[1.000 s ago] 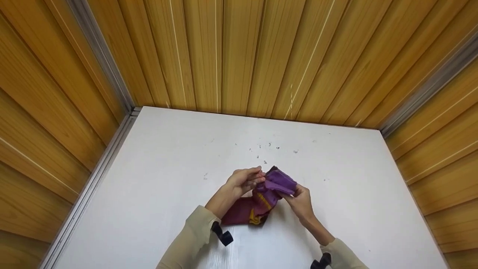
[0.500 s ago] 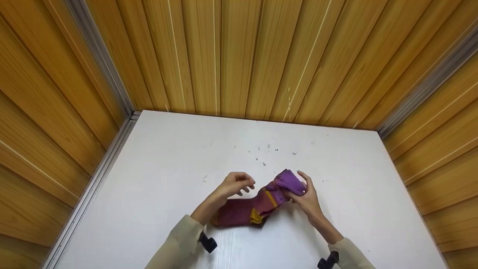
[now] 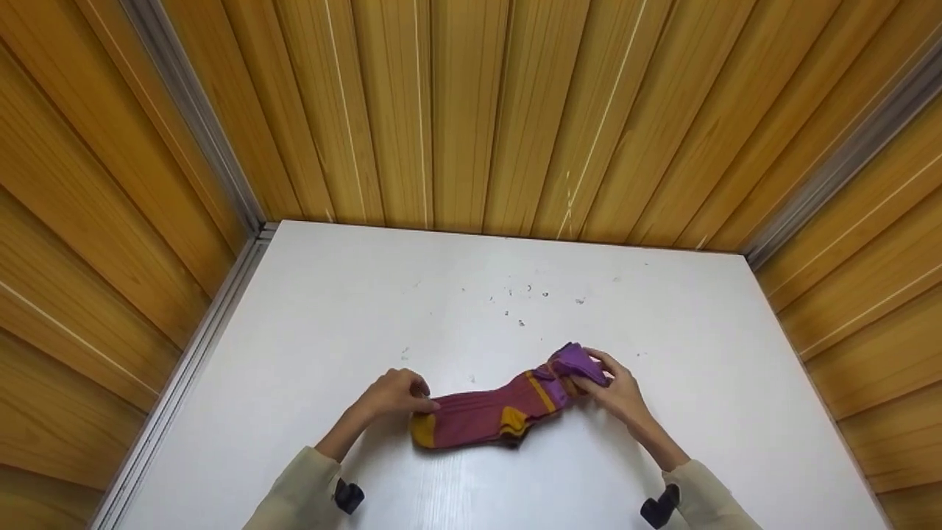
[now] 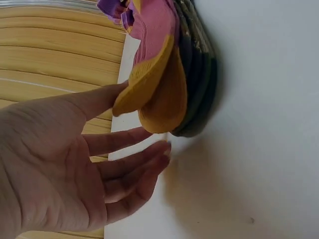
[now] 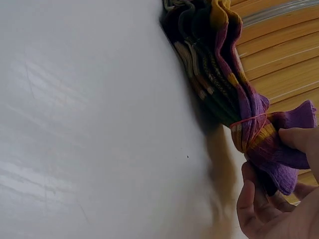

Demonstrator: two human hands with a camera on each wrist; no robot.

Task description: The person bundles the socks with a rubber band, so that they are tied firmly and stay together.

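A bundle of several socks (image 3: 471,419) lies across the white table, the top pair dusty pink with mustard toes and heels and purple cuffs. Darker green and navy socks (image 5: 199,64) are stacked under them. Close to the cuffs a thin red rubber band (image 5: 249,120) goes round the bundle. My right hand (image 3: 618,386) grips the purple cuff end, thumb on one side and fingers on the other. At the toe end is my left hand (image 3: 395,394); its thumb touches the top mustard toe (image 4: 144,82), while its other fingers extend loosely beside the toes.
The white table (image 3: 353,294) has small dark scuff marks (image 3: 522,322) beyond the socks. Wood-look panel walls (image 3: 471,110) enclose its back and sides, with grey metal rails (image 3: 199,110) at the corners. Black wrist mounts (image 3: 348,497) sit on both sleeves.
My left hand has moved from the cuffs leftward to the toe end. The right hand has shifted slightly right with the cuffs, and the bundle now lies stretched out more fully.
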